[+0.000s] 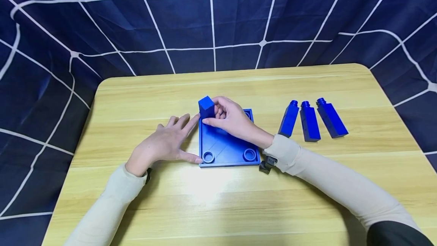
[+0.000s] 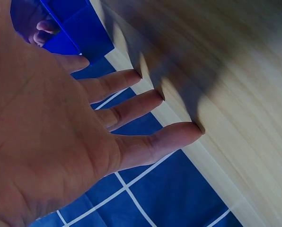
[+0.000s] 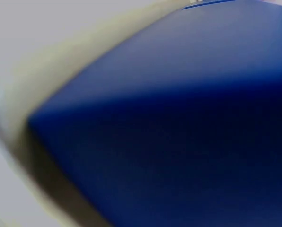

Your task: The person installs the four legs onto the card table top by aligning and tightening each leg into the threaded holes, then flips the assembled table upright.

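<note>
A blue square panel (image 1: 223, 149) lies on the table, with raised rims and round sockets in its visible corners. My right hand (image 1: 232, 119) grips a blue square-sided leg (image 1: 206, 107) between thumb and fingers, upright over the panel's far left corner. Its lower end is hidden, so I cannot tell how it sits in the corner. Along the panel's left edge rests my left hand (image 1: 164, 143), fingers spread and straight, thumb at the near left corner. The left wrist view shows the left palm (image 2: 51, 127) with extended fingers. Blurred blue panel (image 3: 169, 156) fills the right wrist view.
Three more blue legs (image 1: 289, 119) (image 1: 310, 122) (image 1: 332, 119) with threaded ends lie side by side to the right of the panel. The wooden table (image 1: 211, 204) is bordered by a dark blue curtain (image 1: 239, 18) with white lines.
</note>
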A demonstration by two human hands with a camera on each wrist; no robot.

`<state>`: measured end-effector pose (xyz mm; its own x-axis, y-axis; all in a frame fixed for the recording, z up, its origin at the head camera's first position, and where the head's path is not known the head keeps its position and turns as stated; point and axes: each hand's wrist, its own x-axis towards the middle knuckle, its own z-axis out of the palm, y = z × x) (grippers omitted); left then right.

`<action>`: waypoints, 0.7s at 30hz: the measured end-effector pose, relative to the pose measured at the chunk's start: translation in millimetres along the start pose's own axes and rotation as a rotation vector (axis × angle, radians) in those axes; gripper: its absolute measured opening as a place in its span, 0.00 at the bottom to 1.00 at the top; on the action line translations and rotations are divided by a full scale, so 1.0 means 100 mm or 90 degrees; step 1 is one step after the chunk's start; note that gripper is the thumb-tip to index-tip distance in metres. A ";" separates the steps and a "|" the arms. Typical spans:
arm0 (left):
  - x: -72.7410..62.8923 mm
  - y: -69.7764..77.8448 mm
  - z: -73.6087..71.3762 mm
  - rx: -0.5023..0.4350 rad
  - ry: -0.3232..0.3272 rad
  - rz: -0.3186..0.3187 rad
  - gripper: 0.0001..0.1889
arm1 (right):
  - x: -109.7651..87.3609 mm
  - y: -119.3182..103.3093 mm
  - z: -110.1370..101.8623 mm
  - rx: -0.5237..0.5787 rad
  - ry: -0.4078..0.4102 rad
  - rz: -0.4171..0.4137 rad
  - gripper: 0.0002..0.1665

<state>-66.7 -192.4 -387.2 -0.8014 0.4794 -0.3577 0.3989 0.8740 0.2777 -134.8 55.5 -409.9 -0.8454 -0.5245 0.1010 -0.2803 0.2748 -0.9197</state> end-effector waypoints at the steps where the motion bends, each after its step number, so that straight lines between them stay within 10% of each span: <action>1: 0.00 0.00 0.00 0.000 0.001 0.001 0.73 | 0.00 0.00 0.00 0.005 -0.001 0.001 0.21; 21: 0.00 -0.02 -0.05 -0.045 -0.012 0.012 0.67 | -0.04 0.01 -0.04 -0.040 0.012 -0.024 0.21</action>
<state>-70.1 -194.5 -383.0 -0.7854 0.4979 -0.3677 0.3807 0.8570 0.3472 -133.2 61.2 -409.3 -0.8420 -0.5202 0.1430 -0.3397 0.3052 -0.8896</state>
